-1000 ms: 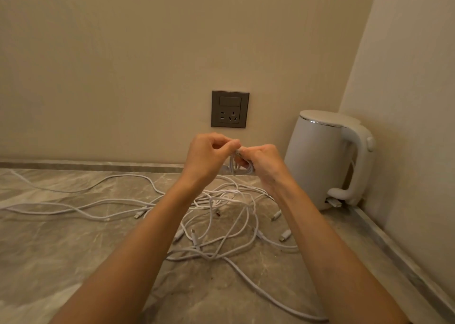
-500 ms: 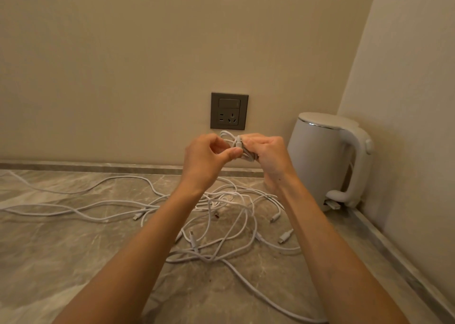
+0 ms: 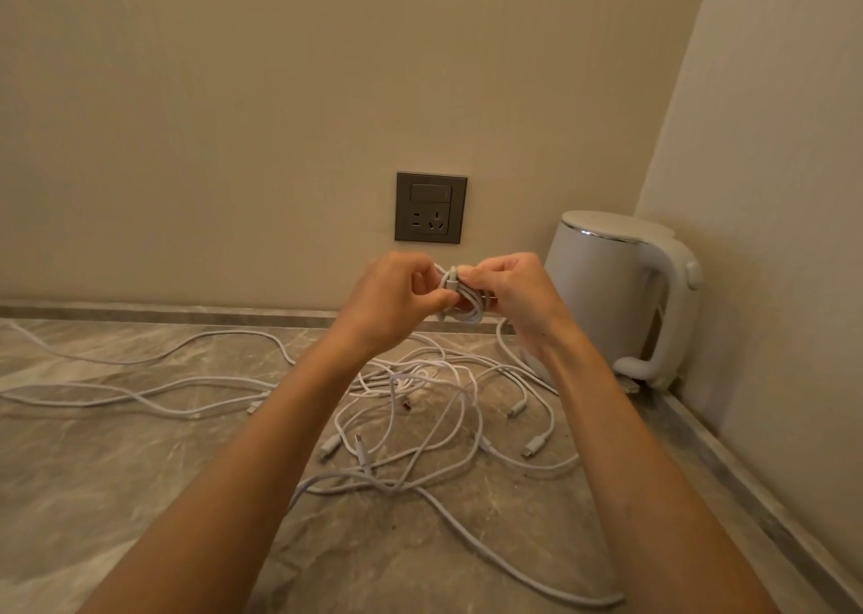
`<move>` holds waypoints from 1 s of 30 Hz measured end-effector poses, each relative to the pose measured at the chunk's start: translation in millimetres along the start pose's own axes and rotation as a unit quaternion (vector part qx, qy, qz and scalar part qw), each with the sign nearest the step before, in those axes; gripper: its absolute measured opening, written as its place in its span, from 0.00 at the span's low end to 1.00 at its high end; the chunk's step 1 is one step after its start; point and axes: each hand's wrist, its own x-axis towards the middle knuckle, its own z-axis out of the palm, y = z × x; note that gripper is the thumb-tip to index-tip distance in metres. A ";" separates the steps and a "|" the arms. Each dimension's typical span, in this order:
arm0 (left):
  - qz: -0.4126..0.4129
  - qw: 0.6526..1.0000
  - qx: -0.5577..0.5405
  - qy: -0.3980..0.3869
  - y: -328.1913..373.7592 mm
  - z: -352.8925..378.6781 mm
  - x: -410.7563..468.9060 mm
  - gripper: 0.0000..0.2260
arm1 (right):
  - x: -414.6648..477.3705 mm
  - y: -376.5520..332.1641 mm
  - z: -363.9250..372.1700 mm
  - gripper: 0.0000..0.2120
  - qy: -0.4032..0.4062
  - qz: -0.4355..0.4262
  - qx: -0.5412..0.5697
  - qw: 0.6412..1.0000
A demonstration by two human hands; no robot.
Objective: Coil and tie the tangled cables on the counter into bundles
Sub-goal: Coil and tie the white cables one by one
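A: What do we hold now?

B: We hold a small coil (image 3: pixel 467 311) of white cable in the air, above the table (image 3: pixel 116 473). Our left hand (image 3: pixel 397 300) pinches it from one side with curled fingers. Our right hand (image 3: pixel 513 296) grips it from the other side. A plug end (image 3: pixel 451 282) stands up between the two hands.

A: And where are the other cables?

B: The loose cables (image 3: pixel 420 408) lie in a tangle on the table, just under our hands. Some of them run far away to the left. On the right side, one cable goes down from the coil to the table.

A: What else do we see?

B: A white kettle (image 3: pixel 602 296) stands in the right corner, near the tangle. A grey wall socket (image 3: pixel 430 207) is on the wall (image 3: pixel 233 146) behind our hands.
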 end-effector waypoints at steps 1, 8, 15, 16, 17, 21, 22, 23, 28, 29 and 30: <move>-0.001 1.000 0.006 0.006 -0.8 -0.5 0.2 0.05 | 0.0 -0.3 -0.3 0.12 0.000 0.005 0.004 1.000; 0.030 0.997 0.060 0.033 -3.1 -2.0 -1.2 0.04 | -0.6 2.4 0.9 0.10 -0.066 0.046 0.069 0.994; 0.051 0.984 0.143 0.095 -3.7 2.5 -1.6 0.06 | -2.6 4.5 10.2 0.07 -0.068 0.054 0.112 0.990; 0.047 0.984 0.136 0.103 -3.3 2.6 -1.6 0.06 | -2.5 4.7 10.7 0.06 -0.066 0.053 0.115 0.990; 0.041 0.986 0.122 0.109 -2.7 2.2 -1.9 0.06 | -2.3 4.2 11.3 0.06 -0.063 0.051 0.115 0.990; 0.028 0.991 0.066 0.116 -1.6 -1.1 -3.2 0.10 | -1.5 1.6 10.3 0.02 -0.048 0.026 0.107 0.993; 0.029 0.991 0.058 0.118 -1.9 -1.6 -3.2 0.11 | -1.5 1.0 9.9 0.01 -0.048 0.013 0.097 0.994; 0.030 0.991 0.053 0.119 -2.2 -2.3 -2.9 0.11 | -1.5 0.9 9.9 0.01 -0.048 0.000 0.087 0.995; 0.048 0.991 0.057 0.109 -2.7 -0.8 -3.8 0.11 | -2.9 -0.2 8.3 0.04 -0.067 -0.024 0.055 0.996; 0.050 0.991 0.059 0.109 -3.2 -1.0 -3.8 0.11 | -3.0 -0.9 7.3 0.04 -0.072 -0.019 0.060 0.995; 0.052 0.991 0.060 0.110 -3.9 -1.5 -3.6 0.11 | -2.9 -1.3 6.4 0.04 -0.076 -0.014 0.066 0.995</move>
